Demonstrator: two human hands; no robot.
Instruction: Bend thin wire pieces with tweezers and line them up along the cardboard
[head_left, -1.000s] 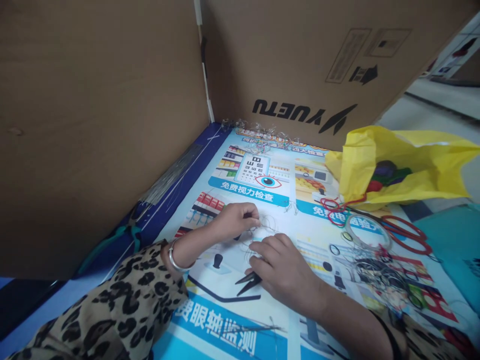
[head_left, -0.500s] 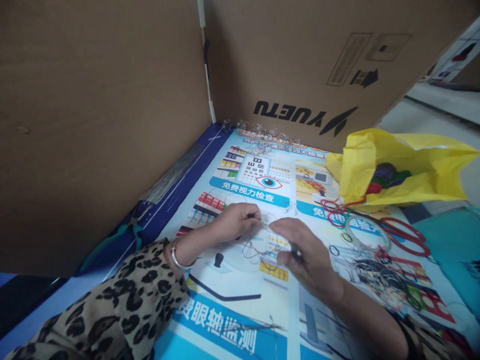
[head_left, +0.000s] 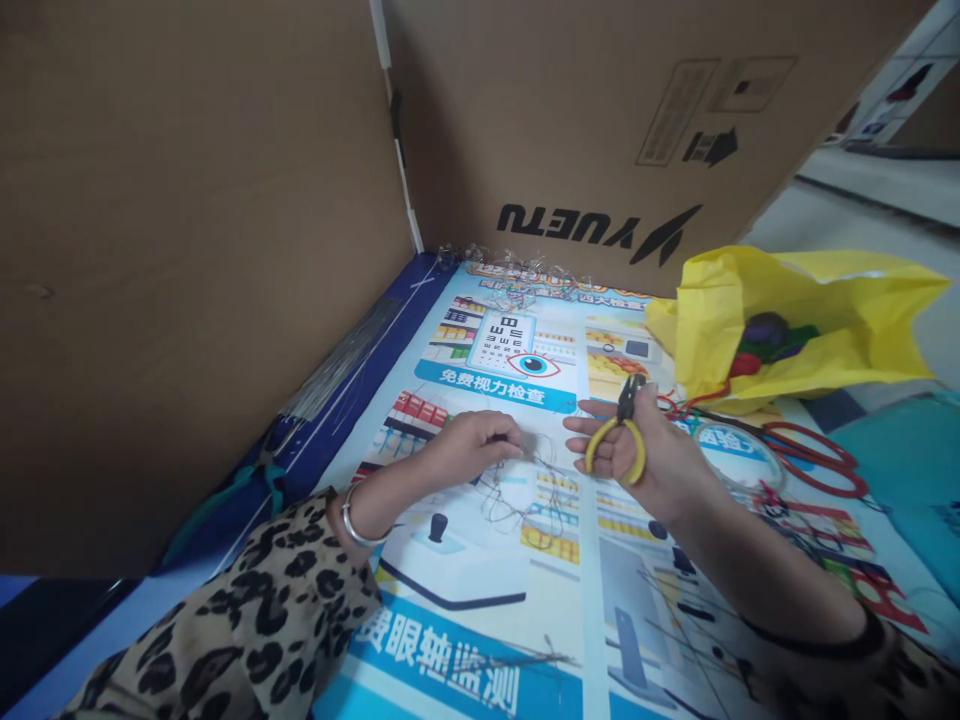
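Note:
My left hand (head_left: 472,445) is closed in a pinch on a thin wire piece (head_left: 517,505), whose fine loops spread over the printed sheet just right of the fingertips. To the right, my right hand (head_left: 675,455) is turned palm up with its fingers stretched apart. A pair of pliers (head_left: 628,404) with yellow handles and dark jaws lies across that palm, the jaws held by the thumb side and the handles toward me. Several cut wires (head_left: 529,658) lie on the sheet nearer to me.
Cardboard walls (head_left: 585,130) stand behind and at the left. Along the left one lie a wire bundle (head_left: 341,360) and teal-handled pliers (head_left: 225,510). A yellow bag (head_left: 705,340) holding coloured balls, red-handled scissors (head_left: 821,485) and a teal cloth-like item (head_left: 900,455) are on the right.
My right hand has moved up and right, away from the wire, and turned its palm up, bringing the pliers into full view. My left hand stays on the wire.

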